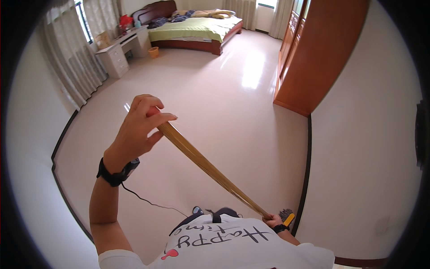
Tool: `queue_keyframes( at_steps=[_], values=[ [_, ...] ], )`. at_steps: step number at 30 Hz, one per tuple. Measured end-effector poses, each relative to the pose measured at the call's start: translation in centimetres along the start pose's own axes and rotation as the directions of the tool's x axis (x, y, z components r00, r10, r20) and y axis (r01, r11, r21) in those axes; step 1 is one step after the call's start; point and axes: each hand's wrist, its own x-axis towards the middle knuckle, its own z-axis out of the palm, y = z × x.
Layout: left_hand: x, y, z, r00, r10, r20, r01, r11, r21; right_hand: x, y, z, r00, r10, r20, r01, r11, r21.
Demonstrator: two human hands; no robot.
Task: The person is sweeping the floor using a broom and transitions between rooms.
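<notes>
A long tan wooden pole [204,163] slants across my front, from upper left down to lower right. My left hand [141,119], raised at chest height, is closed loosely round its upper end, with thumb and forefinger somewhat spread. Fingers hide most of that end. Down by my right side, my right hand [272,219] grips the pole's lower part. Just past this hand shows a grey shaggy mop head [285,214] with a yellow part [289,219]. Whether it joins the pole cannot be made out.
Pale glossy floor [215,89] spreads ahead. A wooden wardrobe [320,54] stands at right, a bed [192,33] at the back. On the left are a white desk [116,60], an orange bin [153,52] and curtains [71,58]. A thin cable [152,202] hangs from my left wrist device.
</notes>
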Motion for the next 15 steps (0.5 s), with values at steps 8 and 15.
queue_keyframes(
  at_steps=[8, 15],
  values=[
    [8.2, -17.1, 9.9, 0.992, 0.100, 0.075, -0.085, 0.979, -0.186, -3.7, -4.1, 12.5, 0.899, -0.258, 0.355, 0.429, 0.345, -0.835],
    [17.3, -24.4, 18.7, 0.994, 0.082, 0.068, -0.069, 0.982, -0.173, 11.5, -15.9, 19.4, 0.911, -0.044, 0.411, 0.393, 0.404, -0.826]
  ],
)
